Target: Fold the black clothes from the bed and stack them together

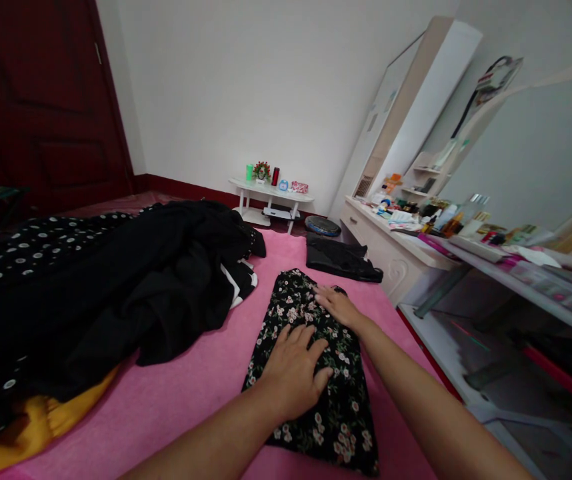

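Note:
A black garment with a small floral print (346,400) lies folded into a long, narrow shape on the pink bed cover (166,413). Across its middle rests my left hand (293,367), palm down with the fingers stretched out. Farther up, near the garment's far right edge, my right hand (337,307) lies flat with its fingers extended. Neither hand grips the cloth. The garment's kind cannot be made out while folded like this.
To the left lies a heap of black clothes (166,280), with polka-dot and yellow cloth in it. A folded black garment (341,259) sits at the far bed edge. Beyond stands a small white table (271,190); a cluttered dressing table (401,250) flanks the right.

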### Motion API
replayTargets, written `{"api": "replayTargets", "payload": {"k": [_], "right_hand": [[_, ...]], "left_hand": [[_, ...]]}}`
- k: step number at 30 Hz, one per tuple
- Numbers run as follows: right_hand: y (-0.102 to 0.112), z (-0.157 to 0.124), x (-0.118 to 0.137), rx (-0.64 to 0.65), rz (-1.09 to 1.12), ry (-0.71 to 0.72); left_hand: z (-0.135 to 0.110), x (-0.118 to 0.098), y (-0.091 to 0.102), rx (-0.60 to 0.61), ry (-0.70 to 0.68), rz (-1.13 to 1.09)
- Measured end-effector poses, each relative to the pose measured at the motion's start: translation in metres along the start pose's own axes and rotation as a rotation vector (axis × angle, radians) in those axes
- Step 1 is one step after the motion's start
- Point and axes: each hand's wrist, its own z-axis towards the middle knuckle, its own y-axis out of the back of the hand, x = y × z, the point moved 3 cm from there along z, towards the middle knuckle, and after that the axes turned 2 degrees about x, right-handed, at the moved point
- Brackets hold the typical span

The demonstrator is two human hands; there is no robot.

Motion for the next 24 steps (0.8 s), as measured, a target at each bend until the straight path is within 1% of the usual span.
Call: {"api": "replayTargets", "payload": {"k": [2,3,5,7,9,11,12,13,14,15,17,19,21,22,23,24], "right_hand": [[-0.007,0.002,0.003,0.1,-0.026,-0.017],[-0.007,0.005,0.006,0.111,-0.036,-0.044],[-0.004,0.014,0.017,0.079,-0.043,-0.086],[-0.001,0.022,0.035,0.024,-0.038,-0.086],[-0.005,0.029,0.055,0.021,0.018,0.015],[-0.015,0.033,0.07,0.106,0.121,0.152],[-0.019,0.035,0.073,0.151,0.191,0.193],[-0.022,0.037,0.073,0.18,0.264,0.203],[-0.021,0.039,0.071,0.181,0.327,0.182],[-0.017,0.041,0.066,0.155,0.381,0.149],[-0.003,0.04,0.054,0.069,0.448,0.092],[0.015,0.029,0.037,-0.032,0.457,0.04],[0.03,0.007,0.016,-0.209,0.465,-0.033],[0.034,-0.008,0.005,-0.304,0.466,-0.071],[0.035,-0.024,-0.006,-0.373,0.462,-0.102],[0.032,-0.039,-0.016,-0.404,0.45,-0.12]], "left_hand": [[0.0,0.0,0.0,0.0,0.004,-0.004],[0.0,0.0,0.0,0.001,0.006,-0.005],[0.0,0.0,0.001,0.003,0.008,-0.007],[0.0,0.0,0.001,-0.001,0.011,-0.01],[-0.001,0.0,0.002,-0.001,0.01,-0.013],[-0.001,0.0,0.003,0.003,0.007,-0.013],[-0.001,0.0,0.003,0.004,0.008,-0.011],[-0.002,0.001,0.004,0.003,0.009,-0.011],[-0.002,0.001,0.004,0.001,0.012,-0.011],[-0.002,0.002,0.004,0.0,0.015,-0.012],[-0.003,0.003,0.004,-0.003,0.016,-0.017],[-0.004,0.003,0.004,-0.006,0.01,-0.02],[-0.004,0.002,0.004,-0.015,0.005,-0.018],[-0.004,0.001,0.004,-0.021,0.003,-0.016],[-0.004,0.001,0.004,-0.025,0.001,-0.013],[-0.003,0.0,0.004,-0.029,0.001,-0.009]]}}
